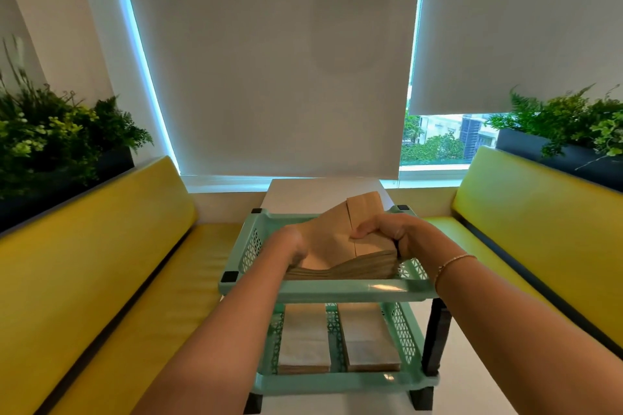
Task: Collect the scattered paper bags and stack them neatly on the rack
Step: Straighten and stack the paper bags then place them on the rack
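Note:
A thick stack of brown paper bags (pixel 332 239) sits in the top tray of a mint-green two-tier rack (pixel 354 291) standing on a white table. My left hand (pixel 291 244) grips the stack's left side, fingers tucked under its edge. My right hand (pixel 387 232) curls over the stack's right side, thumb on top. The bags' far end tilts up past the tray's back rim. On the lower tier two more stacks of paper bags lie side by side, one on the left (pixel 303 339) and one on the right (pixel 367 337).
Yellow padded benches run along both sides, left (pixel 101 273) and right (pixel 526 212). Dark planters with green foliage stand behind each bench, left (pixel 50 145) and right (pixel 573 135). Drawn roller blinds (pixel 269 61) cover the window behind the white table (pixel 303 192).

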Motion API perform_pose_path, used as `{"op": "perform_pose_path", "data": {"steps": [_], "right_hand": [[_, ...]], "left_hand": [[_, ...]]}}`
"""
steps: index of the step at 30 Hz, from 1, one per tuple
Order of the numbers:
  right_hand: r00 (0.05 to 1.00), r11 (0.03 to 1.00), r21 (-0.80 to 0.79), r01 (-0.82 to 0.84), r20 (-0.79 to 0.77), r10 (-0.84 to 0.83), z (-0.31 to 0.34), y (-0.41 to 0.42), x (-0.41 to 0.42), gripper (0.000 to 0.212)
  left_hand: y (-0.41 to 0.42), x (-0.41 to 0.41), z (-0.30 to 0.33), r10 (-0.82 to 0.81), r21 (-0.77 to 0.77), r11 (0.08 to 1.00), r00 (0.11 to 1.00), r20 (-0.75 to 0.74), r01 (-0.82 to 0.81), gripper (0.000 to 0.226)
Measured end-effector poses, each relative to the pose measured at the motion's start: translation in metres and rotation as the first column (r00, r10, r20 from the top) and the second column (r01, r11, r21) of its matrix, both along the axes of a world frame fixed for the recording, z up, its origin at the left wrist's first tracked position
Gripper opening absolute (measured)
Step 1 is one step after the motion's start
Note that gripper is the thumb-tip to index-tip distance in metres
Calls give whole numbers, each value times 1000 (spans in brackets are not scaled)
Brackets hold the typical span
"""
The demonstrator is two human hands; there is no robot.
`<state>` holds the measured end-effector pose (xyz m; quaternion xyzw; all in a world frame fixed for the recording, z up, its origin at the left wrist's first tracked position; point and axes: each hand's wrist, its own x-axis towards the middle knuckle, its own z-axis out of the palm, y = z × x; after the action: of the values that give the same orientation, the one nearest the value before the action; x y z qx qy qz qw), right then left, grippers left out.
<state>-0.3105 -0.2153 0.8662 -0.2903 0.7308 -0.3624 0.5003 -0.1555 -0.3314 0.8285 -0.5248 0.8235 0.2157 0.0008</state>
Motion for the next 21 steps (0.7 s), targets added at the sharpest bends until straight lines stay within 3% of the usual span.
{"op": "perform_pose_path", "data": {"steps": [2,4,5,7,9,12,15,19,21], "right_hand": [[998,996,-75,-49,36,52,1,6,-5,27],[994,982,-171,-81,56,92,2,14,-14,45],[993,973,-217,-84,57,99,1,16,-19,58],[992,947,-309,-85,64,110,2,21,-26,59],[990,912,-399,-92,64,128,5,26,-27,46],[987,875,-458,-159,-46,155,6,27,-24,49],[982,881,-442,-165,-155,106,-5,24,-20,48],[971,907,-382,-175,-218,95,-17,24,-15,39],[966,915,-363,-175,-242,88,-15,24,-13,38]], "left_hand": [[-1,6,7,88,159,985,982,-168,-61,29],[4,16,17,205,336,939,902,-379,-72,58],[7,21,20,270,435,900,833,-483,-39,62],[14,28,26,383,566,823,686,-619,50,37],[18,31,29,410,544,835,562,-718,86,29],[17,35,31,325,395,917,466,-823,58,58],[14,41,30,273,336,941,512,-814,32,67],[7,47,37,118,187,982,725,-678,15,93],[3,48,52,-8,62,997,852,-524,48,111]]}}
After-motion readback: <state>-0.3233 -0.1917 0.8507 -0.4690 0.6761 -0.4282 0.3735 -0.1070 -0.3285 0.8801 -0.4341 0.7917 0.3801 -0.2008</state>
